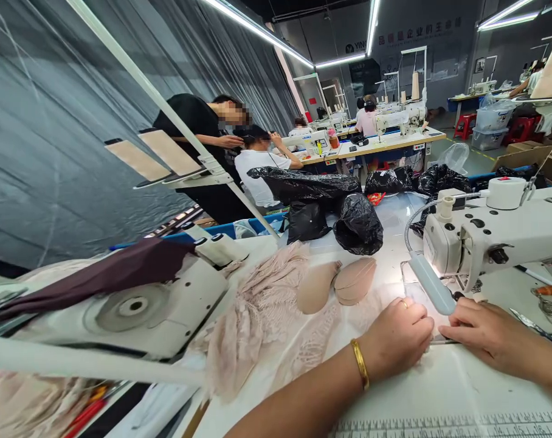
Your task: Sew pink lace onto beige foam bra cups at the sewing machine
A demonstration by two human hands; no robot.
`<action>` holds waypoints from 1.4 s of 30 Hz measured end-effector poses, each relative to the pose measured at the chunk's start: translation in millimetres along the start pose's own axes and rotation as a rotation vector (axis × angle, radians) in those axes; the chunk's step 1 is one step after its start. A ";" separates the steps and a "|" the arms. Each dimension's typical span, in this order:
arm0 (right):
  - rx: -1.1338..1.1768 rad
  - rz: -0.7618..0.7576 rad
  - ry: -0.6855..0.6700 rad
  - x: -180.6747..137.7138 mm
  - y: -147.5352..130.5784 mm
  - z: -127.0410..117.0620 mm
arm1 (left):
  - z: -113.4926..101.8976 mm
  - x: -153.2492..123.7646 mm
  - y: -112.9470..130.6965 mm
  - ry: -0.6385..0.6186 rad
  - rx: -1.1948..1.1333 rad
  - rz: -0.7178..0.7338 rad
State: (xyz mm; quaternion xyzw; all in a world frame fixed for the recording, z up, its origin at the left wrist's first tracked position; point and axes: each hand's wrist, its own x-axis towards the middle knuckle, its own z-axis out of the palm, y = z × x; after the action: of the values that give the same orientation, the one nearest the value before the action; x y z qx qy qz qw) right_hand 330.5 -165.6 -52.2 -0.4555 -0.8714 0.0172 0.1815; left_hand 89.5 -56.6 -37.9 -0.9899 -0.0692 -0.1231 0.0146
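Observation:
My left hand (397, 334), a gold bracelet on its wrist, is closed on the sewing table just left of the machine's needle area. Its fingers curl onto pale pink lace fabric (312, 347), which spreads away to the left. My right hand (490, 334) lies right of it, beneath the white sewing machine (472, 237). Its fingers are bent together; what they hold, if anything, is hidden. A grey lamp (433, 284) on a bendy arm lights the spot between my hands. Two beige bra cups (319, 286) rest on the fabric.
Black plastic bags (358, 225) stand behind the cups. A second machine, with dark cloth (107, 274) over it, is at left beside thread cones (216, 249). A ruler (453, 424) runs along the front edge; scissors (531, 322) lie at right. Co-workers are farther back.

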 end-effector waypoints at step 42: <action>-0.053 0.225 0.116 10.5 5.0 15.1 | 17.0 23.5 -36.1 0.018 -0.046 0.064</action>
State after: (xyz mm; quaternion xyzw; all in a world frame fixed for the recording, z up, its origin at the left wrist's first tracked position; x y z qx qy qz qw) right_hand 324.0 -152.3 -64.1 -0.5554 -0.8029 -0.0118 0.2163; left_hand 111.1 -17.0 -48.1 -0.9905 -0.0346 -0.1332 -0.0036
